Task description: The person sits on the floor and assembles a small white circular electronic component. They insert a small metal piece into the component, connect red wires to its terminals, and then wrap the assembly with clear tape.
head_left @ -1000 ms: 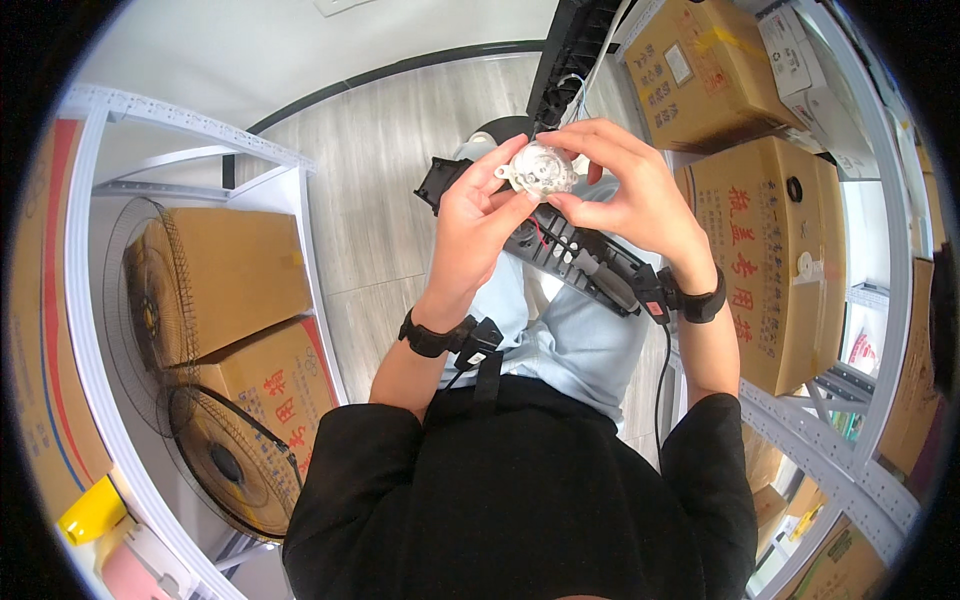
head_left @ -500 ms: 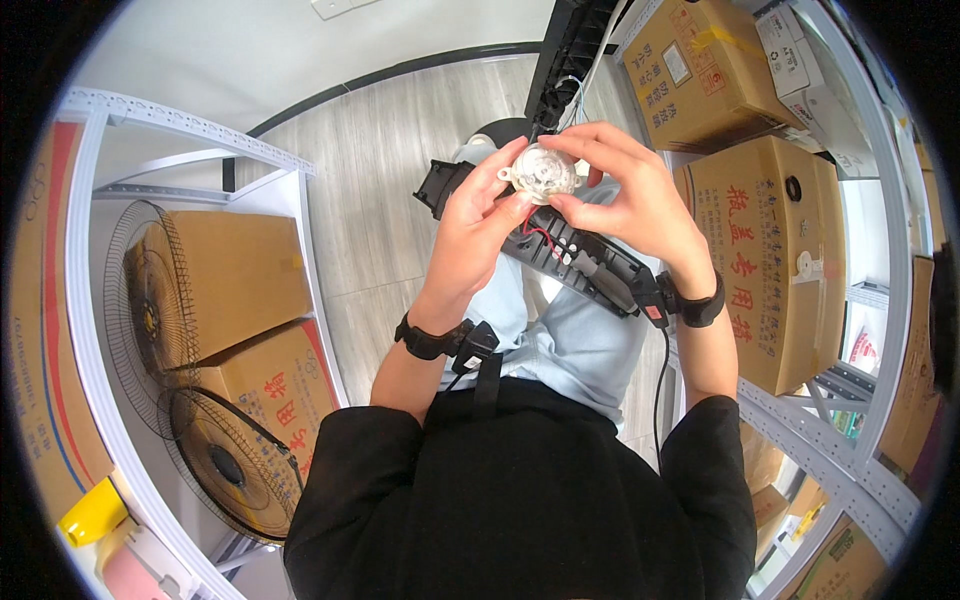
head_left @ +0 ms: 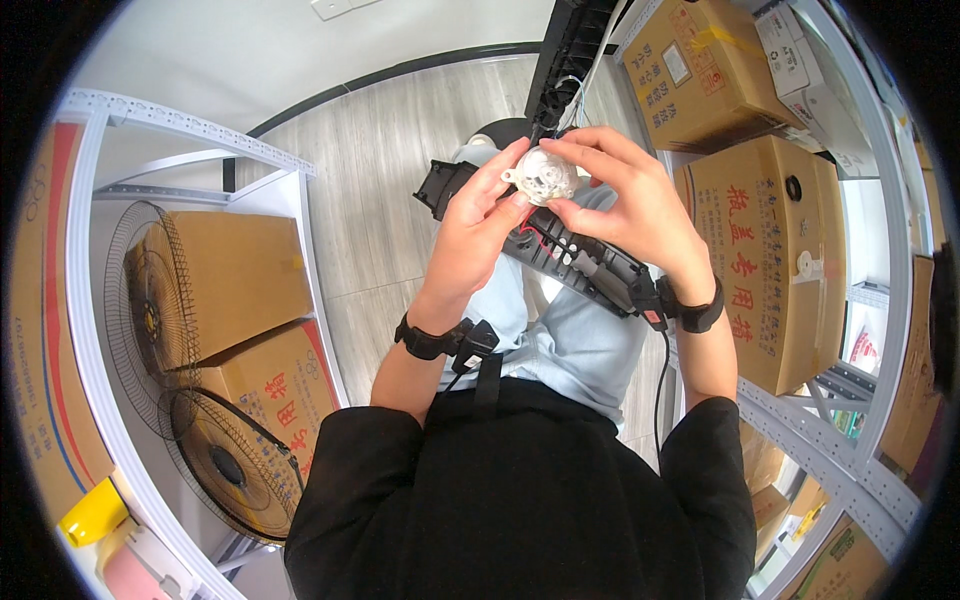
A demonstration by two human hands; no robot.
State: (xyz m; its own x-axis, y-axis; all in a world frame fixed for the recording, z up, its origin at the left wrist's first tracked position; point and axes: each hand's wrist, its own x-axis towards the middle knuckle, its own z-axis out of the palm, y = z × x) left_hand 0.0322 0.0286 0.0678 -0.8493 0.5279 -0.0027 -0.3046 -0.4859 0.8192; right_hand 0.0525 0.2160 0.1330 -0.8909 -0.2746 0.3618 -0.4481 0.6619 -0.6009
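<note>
Between my two hands is a round, whitish see-through plastic gear housing (head_left: 546, 178) with a small ear on its left side. My left hand (head_left: 466, 232) pinches its left edge between thumb and fingers. From the other side, my right hand (head_left: 640, 205) grips the rim, thumb below and fingers above. Under the hands a long black plastic casing (head_left: 628, 268) lies across my lap, with red wires (head_left: 530, 232) partly hidden by my fingers. A screwdriver (head_left: 603, 283) with a grey handle rests in that casing.
A black upright stand (head_left: 563, 75) with loose wires rises just beyond my hands. Shelving (head_left: 190, 125) on the left holds cardboard boxes (head_left: 240, 275) and wire fan guards (head_left: 150, 310). More boxes (head_left: 765, 260) fill the right-hand shelves. Cabled black straps sit on both wrists.
The round housing has turned and tilted slightly in my fingers; its right ear no longer shows. My right hand has shifted a little with it. Both hands keep their grip.
</note>
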